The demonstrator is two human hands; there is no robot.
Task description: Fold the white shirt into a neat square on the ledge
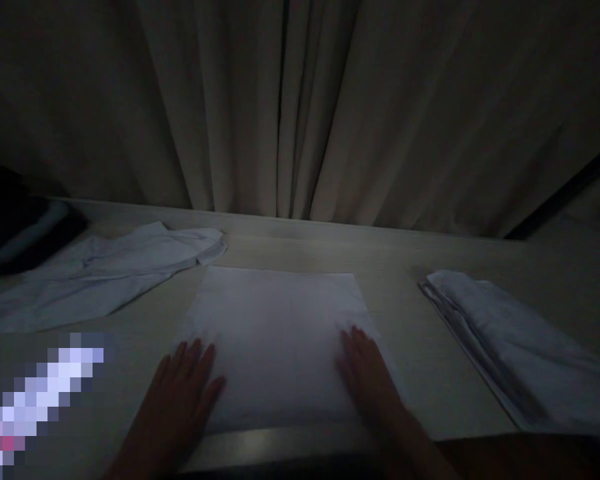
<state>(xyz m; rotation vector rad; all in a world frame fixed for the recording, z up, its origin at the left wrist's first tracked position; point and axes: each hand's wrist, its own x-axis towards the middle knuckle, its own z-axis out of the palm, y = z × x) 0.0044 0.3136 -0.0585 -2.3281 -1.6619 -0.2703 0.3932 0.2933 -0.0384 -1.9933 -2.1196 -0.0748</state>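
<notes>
A white cloth [285, 340] lies flat in a near-rectangle on the pale tabletop in front of me. My left hand [185, 380] rests on its left edge, palm down with the fingers spread. On its right side lies my right hand [365, 367], also palm down, fingers stretched forward and slightly blurred. Neither hand grips anything. The picture is dim, so the cloth's layers cannot be made out.
A stack of folded white cloths [510, 347] sits to the right. At the left lies a loose, rumpled white cloth [130, 260], beside a dark item with a pale stripe [30, 233]. Curtains [250, 107] hang behind the table [320, 250]. The lower left is pixelated.
</notes>
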